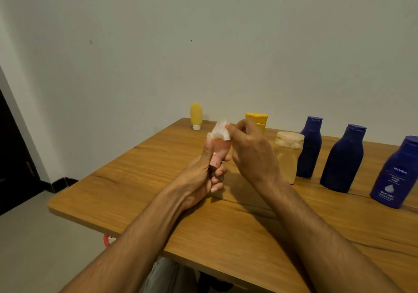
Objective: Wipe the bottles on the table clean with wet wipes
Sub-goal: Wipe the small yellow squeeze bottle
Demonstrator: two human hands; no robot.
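My left hand (201,179) grips a small pink bottle (219,151) by its lower end and holds it above the wooden table (226,231). A white wet wipe (219,132) lies over the bottle's top, pinched by the fingers of my right hand (253,154). Along the back of the table stand a small yellow tube (196,115) on its white cap, a yellow bottle (257,120) partly hidden behind my right hand, a pale cream jar (287,154), and three dark blue lotion bottles (310,148) (343,159) (395,172).
The table's left edge drops to a grey floor (45,236). A dark doorway (13,157) is at the far left, and a plain wall rises behind the table. A red object (106,240) shows under the table's front edge.
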